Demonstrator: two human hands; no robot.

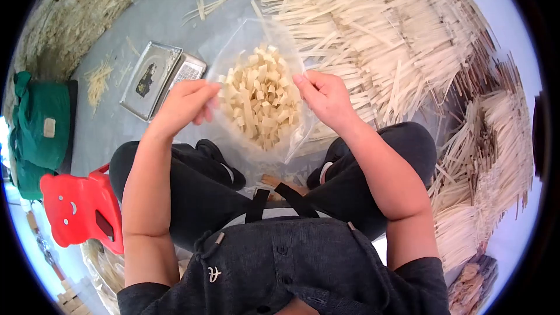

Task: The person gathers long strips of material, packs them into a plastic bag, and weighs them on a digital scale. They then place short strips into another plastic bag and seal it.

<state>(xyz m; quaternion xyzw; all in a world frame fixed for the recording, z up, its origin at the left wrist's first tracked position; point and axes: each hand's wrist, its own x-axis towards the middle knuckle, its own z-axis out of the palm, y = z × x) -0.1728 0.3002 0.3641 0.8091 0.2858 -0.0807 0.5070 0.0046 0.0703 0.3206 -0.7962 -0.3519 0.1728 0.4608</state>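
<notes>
Between my knees stands a clear plastic bag [232,46], its mouth spread wide. Many pale, flat strips [262,93], on end and seen from above, fill it. My left hand [189,104] pinches the bag's left rim between thumb and fingers. On the opposite side, my right hand [324,94] grips the right rim the same way. Both hands are closed on the plastic, and the strips lie between them, untouched by my fingers.
A digital scale [153,79] with a metal pan sits at left on the grey floor. Piles of long pale strips [385,29] spread over the right side. A red bear-shaped stool [79,213] and a green bag [44,134] are at far left. Loose strips [213,6] lie beyond the scale.
</notes>
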